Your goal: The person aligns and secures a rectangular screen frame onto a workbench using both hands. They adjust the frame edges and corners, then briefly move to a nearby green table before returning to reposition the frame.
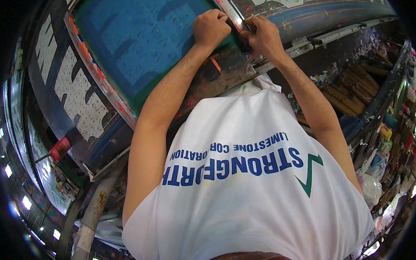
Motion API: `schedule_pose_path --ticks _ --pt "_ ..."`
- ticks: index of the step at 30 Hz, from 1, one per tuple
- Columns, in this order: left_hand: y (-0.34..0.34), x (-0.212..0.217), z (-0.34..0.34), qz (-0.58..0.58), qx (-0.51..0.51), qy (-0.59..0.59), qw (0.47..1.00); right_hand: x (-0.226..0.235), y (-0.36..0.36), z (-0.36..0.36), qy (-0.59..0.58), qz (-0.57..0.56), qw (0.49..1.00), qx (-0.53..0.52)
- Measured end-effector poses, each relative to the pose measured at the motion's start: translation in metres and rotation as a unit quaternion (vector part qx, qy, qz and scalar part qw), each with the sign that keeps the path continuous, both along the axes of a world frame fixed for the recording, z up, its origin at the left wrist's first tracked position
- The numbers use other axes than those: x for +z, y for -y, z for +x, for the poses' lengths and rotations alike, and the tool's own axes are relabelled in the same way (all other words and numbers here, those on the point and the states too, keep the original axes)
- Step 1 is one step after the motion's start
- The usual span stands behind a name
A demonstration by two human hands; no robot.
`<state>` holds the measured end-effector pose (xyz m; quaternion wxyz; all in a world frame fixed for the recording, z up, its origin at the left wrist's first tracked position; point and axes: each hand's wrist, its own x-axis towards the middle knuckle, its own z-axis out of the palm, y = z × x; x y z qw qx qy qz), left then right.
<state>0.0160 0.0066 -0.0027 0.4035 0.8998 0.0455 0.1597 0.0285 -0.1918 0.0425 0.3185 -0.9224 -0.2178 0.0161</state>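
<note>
Head view: your left hand (211, 27) is curled in a fist on the near edge of the blue-green printing screen (142, 40), and your right hand (262, 34) pinches the frame's corner just beside it. The screen lies on a paint-smeared table (219, 75) over patterned fabric (76, 93). Cluttered shelves (382, 131) crowd your right.

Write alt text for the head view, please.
Both hands, left hand and right hand, press on the near edge of a blue-green printing screen on a paint-stained table. A white T-shirt fills the foreground.
</note>
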Motion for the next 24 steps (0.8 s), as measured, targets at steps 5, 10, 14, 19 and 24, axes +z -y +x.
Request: schedule_pose_path --ticks 5,10,14,19,24 --pt "-0.001 -0.001 0.002 0.004 -0.006 0.003 1.000 -0.004 0.001 0.001 -0.006 0.007 1.000 0.000" --pt "0.001 -0.007 0.004 0.012 -0.004 0.021 1.000 -0.006 0.001 0.001 -0.013 0.007 1.000 -0.004" --pt "-0.001 -0.010 0.007 0.010 -0.016 0.010 1.000 -0.005 0.000 0.002 -0.005 0.013 1.000 0.001" --pt "-0.012 -0.007 0.007 -0.077 -0.055 -0.010 0.995 -0.003 0.003 0.002 -0.012 0.013 1.000 0.004" --pt "-0.013 -0.001 -0.005 -0.107 -0.060 0.003 0.992 -0.004 0.003 0.001 0.004 0.011 1.000 0.008"
